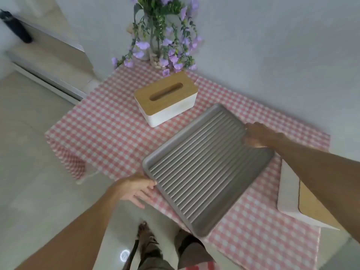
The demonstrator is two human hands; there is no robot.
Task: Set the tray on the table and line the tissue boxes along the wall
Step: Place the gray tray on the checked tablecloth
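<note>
A grey ribbed tray (206, 164) lies at an angle over the table with the pink checked cloth (109, 121). My left hand (136, 189) grips the tray's near left corner. My right hand (257, 135) holds its far right edge. One tissue box (165, 98), white with a wooden lid and slot, stands near the wall beside the flowers. A second tissue box (290, 193) sits at the right of the table, partly hidden behind my right forearm.
A glass vase of purple flowers (161, 34) stands in the back corner against the white wall (272, 55). The cloth hangs over the table's left and near edges. My legs and the pale tiled floor (35, 152) show below.
</note>
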